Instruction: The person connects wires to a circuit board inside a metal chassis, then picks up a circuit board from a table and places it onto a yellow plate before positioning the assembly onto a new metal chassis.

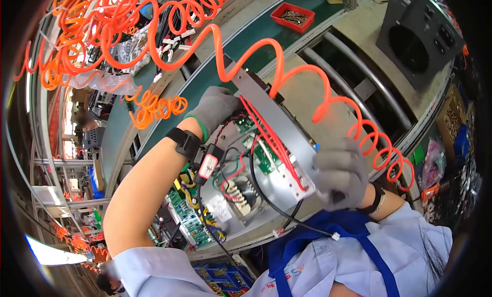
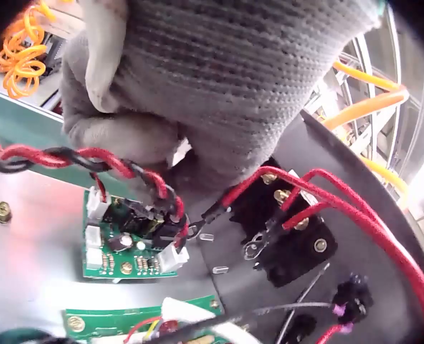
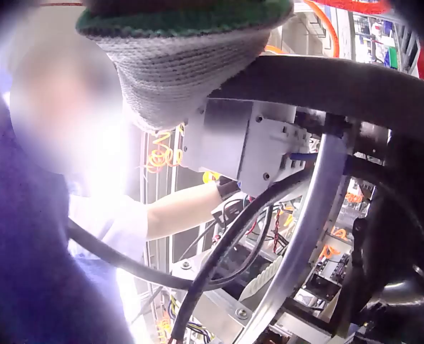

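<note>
The grey-gloved left hand [image 1: 215, 110] is at the far end of an upright metal panel [image 1: 279, 128], beside red wires [image 1: 269, 138]. In the left wrist view, this hand [image 2: 190, 93] has bent fingers above a small green circuit board [image 2: 133, 244] and black terminals [image 2: 298, 236]; what its fingertips hold is hidden. Curled at the panel's near end is the gloved right hand [image 1: 341, 174], gripping around its edge; the fingertips are hidden. An open metal chassis [image 1: 241, 194] with boards and cables lies below the panel. In the right wrist view only the glove's cuff and back [image 3: 176, 79] show.
Coiled orange air hoses [image 1: 277, 56] hang over the work. A red tray of small metal parts [image 1: 292, 17] stands at the back. At the upper right are rollers [image 1: 369, 76] and a black panel [image 1: 420, 38]. A loose black cable [image 1: 279, 210] trails toward the blue apron.
</note>
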{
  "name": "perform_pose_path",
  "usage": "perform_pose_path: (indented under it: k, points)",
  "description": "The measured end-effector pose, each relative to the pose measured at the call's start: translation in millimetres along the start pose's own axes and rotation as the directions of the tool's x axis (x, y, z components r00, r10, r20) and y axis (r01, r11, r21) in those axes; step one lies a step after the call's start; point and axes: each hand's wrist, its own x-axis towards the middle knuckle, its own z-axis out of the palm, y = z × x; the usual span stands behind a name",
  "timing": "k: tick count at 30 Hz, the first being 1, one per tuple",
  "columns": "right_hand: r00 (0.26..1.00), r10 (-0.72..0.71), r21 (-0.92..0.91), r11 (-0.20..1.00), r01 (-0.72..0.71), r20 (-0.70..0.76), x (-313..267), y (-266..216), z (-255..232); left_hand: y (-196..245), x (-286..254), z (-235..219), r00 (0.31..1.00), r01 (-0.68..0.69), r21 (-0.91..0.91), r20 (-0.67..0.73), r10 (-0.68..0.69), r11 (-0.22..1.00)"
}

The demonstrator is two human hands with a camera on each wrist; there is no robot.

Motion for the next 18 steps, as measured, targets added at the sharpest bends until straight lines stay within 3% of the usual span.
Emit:
perform_pose_path:
  k: [2, 3, 4, 6, 7, 8, 9, 10, 11, 12, 14, 15, 17, 18]
  points:
    - [0.999, 0.013, -0.001, 1.000, -0.013, -0.041, 0.1, -2.7, 4.2, 29.2, -27.4, -9.5, 0.950, 0.259, -0.116, -0.151, -0.275, 0.959]
    - [0.998, 0.020, -0.005, 1.000, -0.020, -0.059, -0.5, -3.4, 4.4, 39.6, -44.9, -13.6, 0.930, 0.125, -0.125, -0.332, -0.160, 0.984]
    - [0.998, 0.032, -0.010, 0.999, -0.032, -0.052, -1.9, -4.5, 3.9, 50.3, -64.9, -16.8, 0.865, -0.013, -0.115, -0.500, -0.046, 0.993]
    - [0.998, 0.037, -0.020, 0.999, -0.038, -0.059, -0.7, -7.2, 2.7, 101.2, -119.6, -22.8, 0.749, -0.073, 0.063, -0.655, 0.097, 0.995]
    - [0.997, 0.045, -0.027, 0.999, -0.047, -0.065, -1.0, -8.2, 3.0, 127.3, -153.0, -17.1, 0.805, -0.163, -0.179, -0.592, 0.026, 0.970]
    - [0.997, 0.037, -0.028, 0.999, -0.039, -0.066, -3.1, -6.9, 4.2, 129.4, -178.1, -0.2, 0.831, -0.273, -0.230, -0.546, 0.109, 0.934]
    - [0.997, 0.043, -0.025, 0.999, -0.044, -0.058, -4.4, -12.3, 1.7, 139.0, -205.0, 14.2, 0.861, -0.306, -0.042, -0.438, 0.258, 0.951]
    - [0.988, 0.145, -0.013, 0.989, -0.146, -0.046, -4.4, -19.0, -1.4, 147.3, -224.0, 35.5, 0.897, -0.321, 0.047, -0.304, 0.320, 0.946]
    - [0.970, 0.242, -0.003, 0.970, -0.242, -0.037, -4.8, -25.4, -2.4, 144.0, -234.8, 69.4, 0.837, -0.450, 0.180, -0.255, 0.483, 0.875]
    - [0.959, 0.278, -0.031, 0.959, -0.280, -0.049, -12.7, -29.8, -5.7, 148.1, -247.1, 98.1, 0.891, -0.389, 0.326, -0.105, 0.442, 0.862]
    - [0.969, 0.222, -0.112, 0.966, -0.234, -0.111, -22.6, -42.1, -10.5, 147.0, -252.2, 140.6, 0.868, -0.485, 0.293, 0.043, 0.495, 0.824]
    - [0.972, 0.170, -0.192, 0.961, -0.200, -0.159, -28.7, -49.6, -13.6, 138.7, -248.0, 157.2, 0.864, -0.487, 0.300, 0.029, 0.503, 0.820]
    - [0.987, 0.128, -0.229, 0.962, -0.148, -0.099, -36.9, -68.2, -24.2, 116.6, -242.0, 184.1, 0.800, -0.593, 0.346, 0.146, 0.582, 0.727]
    - [0.993, 0.115, -0.184, 0.976, -0.119, -0.028, -34.7, -75.4, -27.9, 113.6, -247.8, 179.3, 0.797, -0.592, 0.353, 0.122, 0.592, 0.724]
